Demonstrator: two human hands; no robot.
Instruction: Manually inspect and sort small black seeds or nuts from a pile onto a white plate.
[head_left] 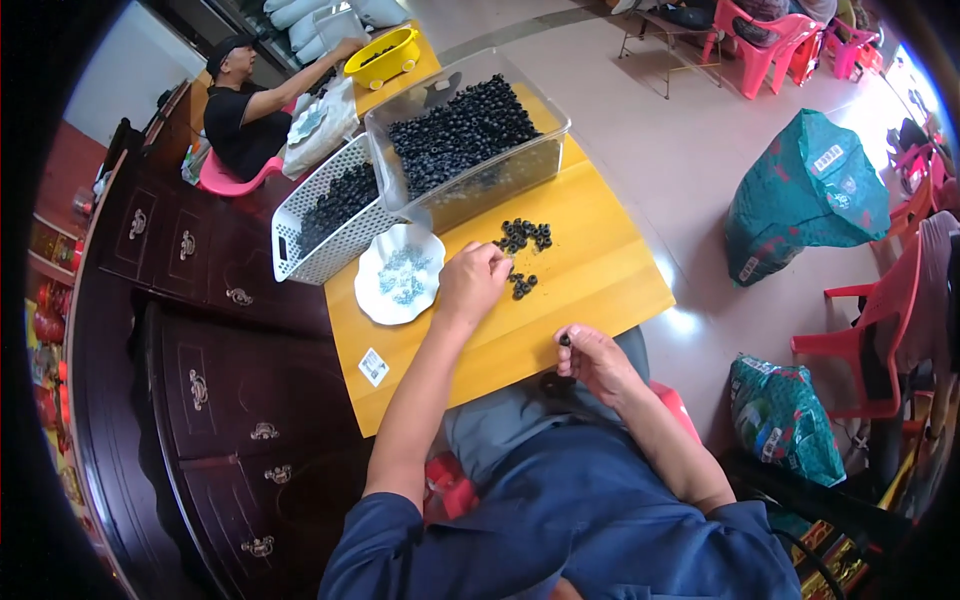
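My left hand (474, 287) reaches over the yellow table (590, 240), its fingers pinched together at the edge of a loose pile of small black round pieces (524, 236). What its fingertips hold, if anything, is hidden. Just over the table's near edge, my right hand (602, 368) is closed, with a small black ring-like piece (565, 340) between thumb and finger. Beside my left hand sits a white scalloped dish (369, 290) holding many small clear or pale blue bits (402, 275).
Behind the dish stand a white perforated basket (290, 262) and a clear plastic bin (555, 150), both holding black pieces. A person (240, 110) works at the far left by a yellow tub (382, 68). Dark cabinets (240, 360) flank the left; green bags (800, 200) stand right.
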